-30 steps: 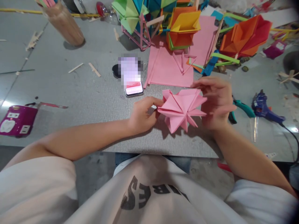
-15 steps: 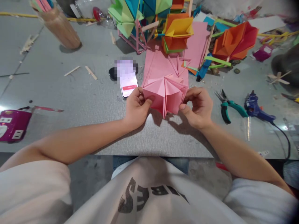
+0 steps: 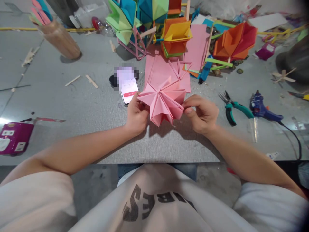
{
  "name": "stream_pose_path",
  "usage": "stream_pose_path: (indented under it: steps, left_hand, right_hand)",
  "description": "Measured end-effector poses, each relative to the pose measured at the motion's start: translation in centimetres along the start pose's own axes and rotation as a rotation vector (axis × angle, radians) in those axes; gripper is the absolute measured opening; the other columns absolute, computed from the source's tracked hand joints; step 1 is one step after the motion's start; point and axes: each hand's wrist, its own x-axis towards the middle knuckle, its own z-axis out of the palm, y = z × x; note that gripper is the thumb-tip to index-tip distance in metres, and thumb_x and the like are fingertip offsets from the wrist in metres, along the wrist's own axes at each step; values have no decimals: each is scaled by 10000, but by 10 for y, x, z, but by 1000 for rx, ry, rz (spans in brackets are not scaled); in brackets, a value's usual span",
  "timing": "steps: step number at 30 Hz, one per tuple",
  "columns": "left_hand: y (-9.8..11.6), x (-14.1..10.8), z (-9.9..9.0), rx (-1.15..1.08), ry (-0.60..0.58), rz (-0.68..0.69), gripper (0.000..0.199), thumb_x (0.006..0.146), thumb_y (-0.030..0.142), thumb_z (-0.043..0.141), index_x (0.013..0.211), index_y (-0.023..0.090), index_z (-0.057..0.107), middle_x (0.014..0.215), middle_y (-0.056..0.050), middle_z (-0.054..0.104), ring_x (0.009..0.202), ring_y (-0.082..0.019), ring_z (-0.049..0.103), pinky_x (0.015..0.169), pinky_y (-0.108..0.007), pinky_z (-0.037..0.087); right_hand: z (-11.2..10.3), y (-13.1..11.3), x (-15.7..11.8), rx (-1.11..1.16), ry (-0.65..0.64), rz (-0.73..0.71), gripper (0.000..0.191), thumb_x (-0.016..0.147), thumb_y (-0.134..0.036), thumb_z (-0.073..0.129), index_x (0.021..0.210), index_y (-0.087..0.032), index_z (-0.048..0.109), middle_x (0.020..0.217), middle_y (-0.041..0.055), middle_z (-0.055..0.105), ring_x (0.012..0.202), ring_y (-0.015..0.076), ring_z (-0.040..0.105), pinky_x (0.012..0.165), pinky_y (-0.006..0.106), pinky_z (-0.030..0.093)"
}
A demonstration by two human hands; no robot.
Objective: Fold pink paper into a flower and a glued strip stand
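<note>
A pink folded paper star (image 3: 163, 101) with many pleats is held just above the grey table, its pointed centre turned up. My left hand (image 3: 137, 114) grips its left edge, the fingertips partly hidden behind the paper. At the right edge, my right hand (image 3: 201, 113) pinches a fold between thumb and forefinger. Behind the star lies a flat pink sheet (image 3: 149, 69) with thin pink strips (image 3: 178, 71) on it. A lit phone (image 3: 129, 85) rests just beyond my left hand.
Coloured paper pieces (image 3: 176, 33) stand at the back. Pliers (image 3: 234, 106) and a blue glue gun (image 3: 264, 108) lie at right. A cup of strips (image 3: 60, 38) is at back left, a purple socket box (image 3: 16, 137) at far left. The table edge (image 3: 156, 161) is near my body.
The pink star has been tilted, and its pleated top and centre now show more fully. Both hands keep hold of it, slightly further left in view.
</note>
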Motion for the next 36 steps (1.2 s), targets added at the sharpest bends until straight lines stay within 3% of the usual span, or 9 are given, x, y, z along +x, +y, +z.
stream_pose_path:
  steps: [6,8,12,15,19,25,28,32,36]
  left_hand:
    - [-2,1,-1,-6,-26,81,466,814,426,1057,1011,241,678,984,-12,740,876,-169,686,829,-329,579]
    - [-2,-1,0,17,-21,149,448,844,435,1039,1018,243,673,969,-9,736,865,-169,684,818,-329,576]
    - [-4,-9,3,135,-15,336,296,982,406,922,1045,258,674,919,1,721,810,-159,675,768,-321,557]
    - [-3,-13,3,233,-90,463,151,1065,335,812,1085,275,674,927,1,739,779,-154,677,726,-315,548]
    - [-1,-15,-1,327,-104,535,85,1105,344,749,1132,286,693,980,-20,776,859,-186,721,783,-356,579]
    - [4,-12,-6,458,-215,595,160,1122,454,739,1128,295,760,977,-26,807,909,-217,731,912,-437,527]
    - [7,-11,-6,501,-206,480,290,1068,593,786,1079,306,821,1046,-64,788,994,-268,721,996,-490,525]
    - [14,-11,-4,546,-90,320,388,858,644,990,916,290,842,1359,-125,688,1322,-369,621,1201,-568,477]
    - [18,-9,-2,493,-211,260,263,914,517,960,894,287,834,1407,-108,722,1317,-363,647,1205,-575,476]
  right_hand:
    - [-1,-4,2,-114,-41,-181,244,1061,-480,772,1249,-332,814,919,58,825,696,247,723,590,430,567]
    - [-1,-7,4,-176,-58,-238,253,1016,-379,807,1262,-323,798,940,68,832,722,253,741,598,419,580]
    - [0,-12,6,-312,-91,-290,208,962,-178,742,1138,-287,759,897,46,815,729,221,738,613,365,548]
    - [2,-15,3,-412,-97,-285,90,1015,-202,703,1026,-281,746,767,9,742,641,185,647,578,348,465]
    - [3,-15,-4,-439,-88,-309,197,1128,-289,641,1024,-287,809,799,38,765,684,188,653,603,358,469]
    - [3,-9,-8,-499,-21,-241,246,1135,-367,648,1007,-295,845,765,35,737,642,183,611,564,352,436]
    - [7,-10,-6,-398,33,-189,232,1092,-361,694,898,-298,804,701,11,683,594,174,558,546,350,408]
    - [8,-14,-2,-218,79,97,287,979,-430,867,771,-290,727,666,2,631,598,190,556,582,378,475]
    - [5,-12,4,-25,50,314,369,935,-431,915,711,-272,669,713,-1,647,716,212,636,717,394,579]
